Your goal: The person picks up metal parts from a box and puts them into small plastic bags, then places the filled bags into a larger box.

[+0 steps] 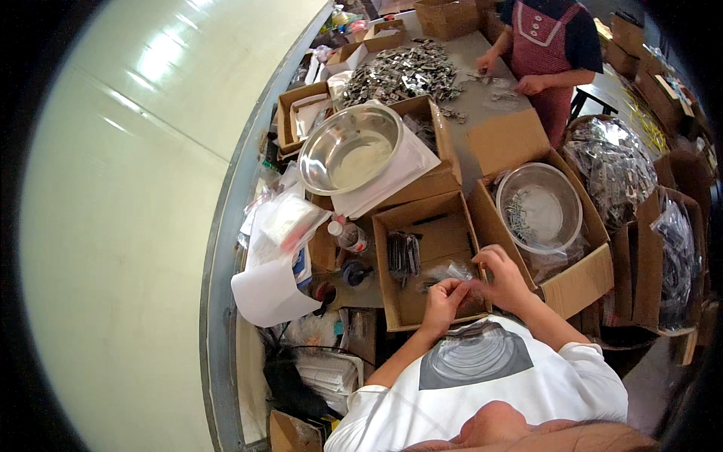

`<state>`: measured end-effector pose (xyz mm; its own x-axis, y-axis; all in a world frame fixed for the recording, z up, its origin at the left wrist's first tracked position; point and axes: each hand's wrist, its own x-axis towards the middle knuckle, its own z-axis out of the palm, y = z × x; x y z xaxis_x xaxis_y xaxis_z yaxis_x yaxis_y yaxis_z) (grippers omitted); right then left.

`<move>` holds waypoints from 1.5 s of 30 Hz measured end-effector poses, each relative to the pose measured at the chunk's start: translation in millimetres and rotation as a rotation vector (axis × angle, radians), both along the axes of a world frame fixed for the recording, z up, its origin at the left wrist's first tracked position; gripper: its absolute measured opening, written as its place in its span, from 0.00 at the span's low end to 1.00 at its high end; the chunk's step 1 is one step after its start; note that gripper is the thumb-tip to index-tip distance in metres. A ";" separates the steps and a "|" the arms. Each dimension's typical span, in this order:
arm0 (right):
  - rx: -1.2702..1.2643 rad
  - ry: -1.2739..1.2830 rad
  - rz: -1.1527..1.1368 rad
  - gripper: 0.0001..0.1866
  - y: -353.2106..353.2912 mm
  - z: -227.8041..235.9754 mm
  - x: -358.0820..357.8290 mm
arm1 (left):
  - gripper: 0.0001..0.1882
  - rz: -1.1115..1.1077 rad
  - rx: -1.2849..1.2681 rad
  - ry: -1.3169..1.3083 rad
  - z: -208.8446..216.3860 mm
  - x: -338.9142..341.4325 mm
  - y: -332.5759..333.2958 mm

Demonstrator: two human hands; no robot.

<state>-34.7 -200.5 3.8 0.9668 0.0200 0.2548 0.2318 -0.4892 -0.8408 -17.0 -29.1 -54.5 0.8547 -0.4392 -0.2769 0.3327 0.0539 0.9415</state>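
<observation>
My left hand [444,305] is closed in a pinch on a small clear plastic bag [455,271] above the near side of an open cardboard box [429,306]. Close against it on the right is my right hand [504,280], fingers bent and spread apart from the thumb. Whether its thumb touches the bag is hard to make out. Inside the box, a row of dark flat pieces [404,253] stands at the left, left of the bag.
Right of the box, a clear round tub [539,239] with small metal parts sits in another carton [576,282]. A steel basin [309,162], a bottle [348,237] and papers [271,294] lie left. Across the table, a person in a red checked apron [544,68] handles pieces beside a metal heap [407,71].
</observation>
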 end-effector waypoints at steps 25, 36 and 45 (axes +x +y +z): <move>-0.376 0.048 0.479 0.06 64.8 -30.4 44.9 | 0.12 0.501 0.580 -0.469 -5.6 20.9 67.4; -1.739 0.456 0.746 0.21 43.6 -120.7 149.5 | 0.05 0.381 0.452 -0.336 -38.9 10.1 106.2; -1.723 0.296 1.032 0.12 44.2 -99.2 158.3 | 0.05 0.567 0.146 -0.306 -46.2 11.3 114.1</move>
